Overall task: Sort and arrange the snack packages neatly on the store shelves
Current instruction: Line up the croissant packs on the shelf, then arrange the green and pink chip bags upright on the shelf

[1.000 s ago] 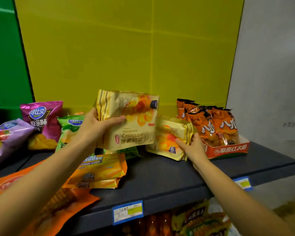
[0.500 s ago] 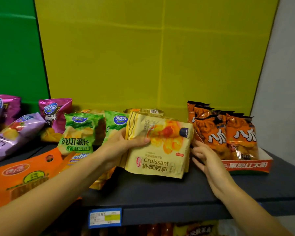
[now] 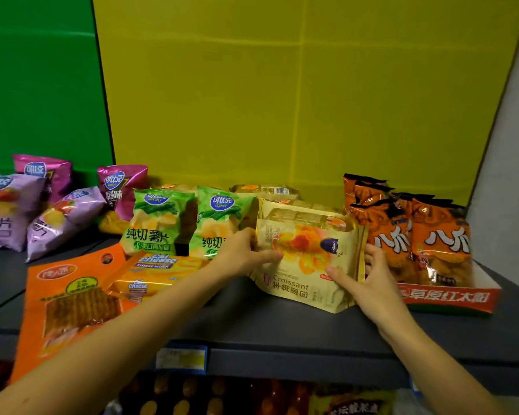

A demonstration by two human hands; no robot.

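A yellow croissant bag (image 3: 307, 262) leans upright at the middle of the dark shelf (image 3: 282, 327). My left hand (image 3: 243, 254) holds its left edge, thumb across the front. My right hand (image 3: 363, 283) holds its lower right corner, thumb on the front and fingers behind the right edge. More yellow croissant bags (image 3: 297, 212) stand right behind it. Two green chip bags (image 3: 159, 226) stand upright just to the left.
Orange snack bags (image 3: 417, 235) fill a red display box (image 3: 450, 298) at the right. Purple and magenta chip bags (image 3: 60, 217) lie at the far left. An orange flat pack (image 3: 69, 298) and cheese wafer packs (image 3: 156, 274) lie at the front left. Blue price tag (image 3: 182, 357) on the shelf edge.
The croissant bag has been carried right and set down in front of the other croissant bags. My right hand has closed on its lower right corner. The view has shifted left.
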